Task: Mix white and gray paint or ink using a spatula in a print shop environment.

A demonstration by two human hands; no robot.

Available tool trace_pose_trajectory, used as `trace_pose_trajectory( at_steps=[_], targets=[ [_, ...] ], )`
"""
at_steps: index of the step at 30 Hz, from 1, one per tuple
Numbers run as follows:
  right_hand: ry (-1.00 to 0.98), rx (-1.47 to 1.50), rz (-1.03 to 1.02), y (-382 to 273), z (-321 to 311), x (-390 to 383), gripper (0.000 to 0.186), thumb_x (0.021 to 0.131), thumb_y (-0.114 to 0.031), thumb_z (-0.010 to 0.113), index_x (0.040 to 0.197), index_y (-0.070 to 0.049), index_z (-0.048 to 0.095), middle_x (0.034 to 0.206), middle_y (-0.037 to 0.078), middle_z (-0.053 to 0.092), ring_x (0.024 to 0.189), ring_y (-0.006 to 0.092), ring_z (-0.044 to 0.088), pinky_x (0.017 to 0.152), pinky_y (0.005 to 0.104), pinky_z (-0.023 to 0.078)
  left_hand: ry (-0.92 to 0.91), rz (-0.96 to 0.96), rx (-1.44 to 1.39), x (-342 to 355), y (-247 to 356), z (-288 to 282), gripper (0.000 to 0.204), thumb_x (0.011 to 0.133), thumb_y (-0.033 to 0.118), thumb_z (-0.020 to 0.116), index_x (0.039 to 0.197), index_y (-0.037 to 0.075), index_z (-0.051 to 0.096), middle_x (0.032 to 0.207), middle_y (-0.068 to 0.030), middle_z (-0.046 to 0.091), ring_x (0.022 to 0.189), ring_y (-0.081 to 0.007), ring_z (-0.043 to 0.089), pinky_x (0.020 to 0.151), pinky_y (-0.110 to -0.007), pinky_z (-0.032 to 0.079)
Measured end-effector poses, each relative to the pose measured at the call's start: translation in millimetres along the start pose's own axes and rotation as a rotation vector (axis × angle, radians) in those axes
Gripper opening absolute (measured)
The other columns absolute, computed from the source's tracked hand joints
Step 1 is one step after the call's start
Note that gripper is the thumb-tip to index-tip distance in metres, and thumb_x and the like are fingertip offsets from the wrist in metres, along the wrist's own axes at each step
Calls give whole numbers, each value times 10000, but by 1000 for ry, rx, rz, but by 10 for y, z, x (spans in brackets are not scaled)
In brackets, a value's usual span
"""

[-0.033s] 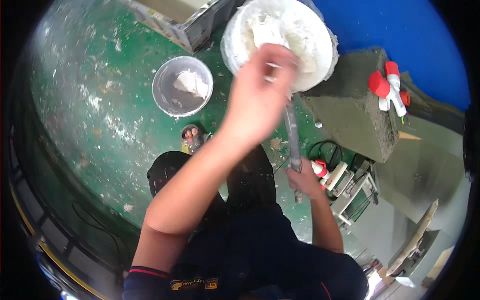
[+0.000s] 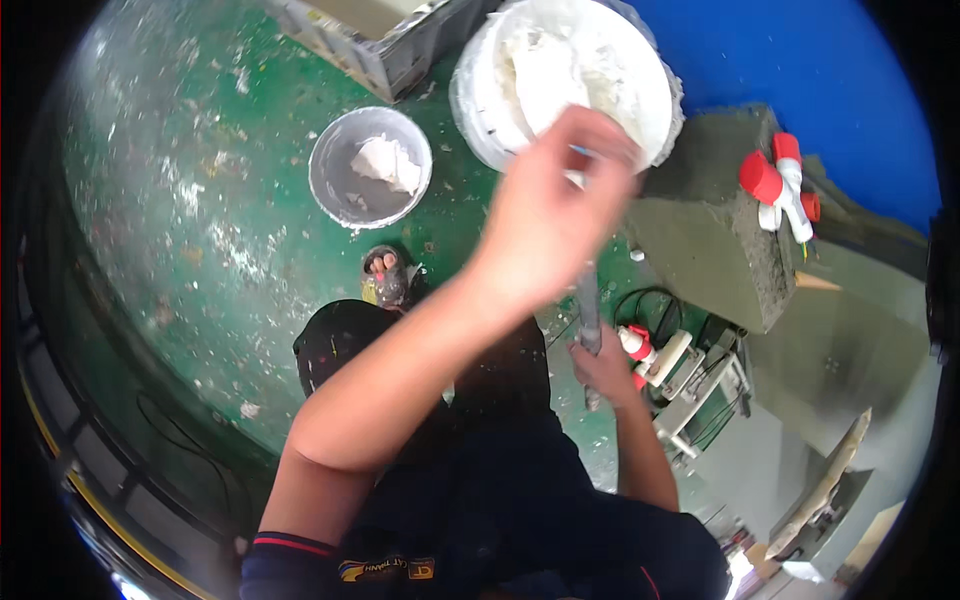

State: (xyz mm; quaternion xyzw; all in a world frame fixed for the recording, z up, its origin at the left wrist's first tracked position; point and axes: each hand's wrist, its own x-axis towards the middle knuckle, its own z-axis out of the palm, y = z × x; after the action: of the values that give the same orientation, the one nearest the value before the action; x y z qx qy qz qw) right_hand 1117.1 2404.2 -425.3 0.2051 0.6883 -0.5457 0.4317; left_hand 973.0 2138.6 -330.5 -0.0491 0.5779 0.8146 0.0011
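Right fingers [image 2: 588, 365] wrap the grey handle [image 2: 588, 305]; left fingers [image 2: 602, 128] curl, their hold unclear.

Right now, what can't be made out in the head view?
In the head view:
Left hand: blurred, so whether it grips anything is unclear.
Pole: upper part hidden behind the left hand; a short stretch covered by the right hand.
Crate: far end cut off by the upper edge.

Dark navy short-sleeved shirt [image 2: 480, 500], thin red band [image 2: 292, 543] edging the left sleeve [image 2: 272, 575], small yellow-and-blue print [image 2: 372, 569] on its front, black trousers [image 2: 500, 375] with pale specks, dark open-toed sandal [image 2: 392, 288] smudged with yellow
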Motion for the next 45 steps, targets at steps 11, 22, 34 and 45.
trace_pose_trajectory(
  at_steps=[11, 22, 34, 45],
  targets=[
    [301, -540, -520, -32, 871, 529, 180, 910, -167, 719, 892, -13, 629, 639, 30, 590, 558, 164, 514, 562, 341, 453, -434, 482, 129, -1041, -28, 438, 168, 875, 209, 669, 928, 75, 584, 867, -100, 641, 832, -331, 674, 696, -465, 540],
    [115, -703, -297, -81, 1157, 852, 319, 937, -263, 704, 1076, -1, 588, 808, 184, 667, 741, 318, 671, 685, 453, 491, -321, 589, 135, -847, 52, 338, 147, 882, 194, 665, 911, 95, 560, 824, -59, 600, 773, -288, 652, 608, -436, 506],
    [643, -1115, -249, -1945, -957, -647, 520, 842, -92, 780, 1299, -43, 536, 1018, 149, 673, 879, 278, 680, 831, 383, 529, 519, 204, -149, 1036, -134, -1059, 312, 952, 266, 618, 1077, -20, 608, 1020, -137, 679, 930, -171, 629, 804, -317, 488],
    [216, -1455, -70, -3269, -866, 480, 465, 949, -167, 661, 1386, -125, 509, 1033, 227, 673, 940, 357, 630, 857, 443, 497, 456, -194, 431, 1694, -1509, -791, 554, 1012, 442, 575, 1329, -7, 503, 1356, -235, 499, 1267, -394, 479, 1095, -471, 366]
  ],
)
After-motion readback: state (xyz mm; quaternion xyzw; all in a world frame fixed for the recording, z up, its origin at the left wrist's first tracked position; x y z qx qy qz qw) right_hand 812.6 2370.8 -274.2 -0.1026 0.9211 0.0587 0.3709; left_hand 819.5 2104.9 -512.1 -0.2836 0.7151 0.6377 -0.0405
